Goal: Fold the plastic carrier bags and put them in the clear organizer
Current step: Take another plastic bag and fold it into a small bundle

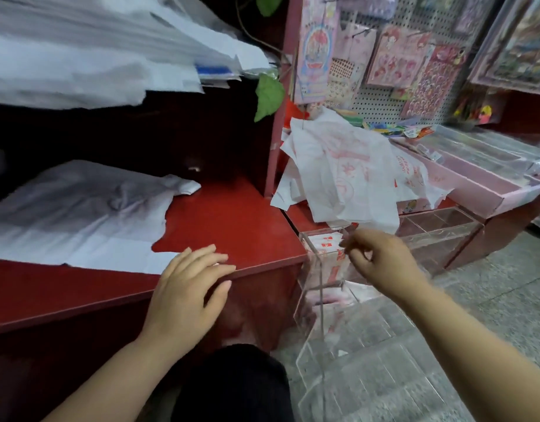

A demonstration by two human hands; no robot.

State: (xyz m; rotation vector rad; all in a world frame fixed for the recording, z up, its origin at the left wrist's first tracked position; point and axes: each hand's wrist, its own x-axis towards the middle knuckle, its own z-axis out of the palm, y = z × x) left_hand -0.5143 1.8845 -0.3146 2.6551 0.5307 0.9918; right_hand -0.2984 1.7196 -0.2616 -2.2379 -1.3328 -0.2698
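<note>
Open bench [232,214] surface lies between the flat white bags [64,214] at left and the red post [276,123] at right; a heap of printed bags [338,172] overhangs the far edge of the clear organizer [311,300]

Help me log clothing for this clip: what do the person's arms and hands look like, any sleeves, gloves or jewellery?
Both forearms are bare up to the frame edge: no sleeves or gloves. Neither the left hand nor the right hand shows a watch, bracelet or ring, though blur could hide small ones.
</note>
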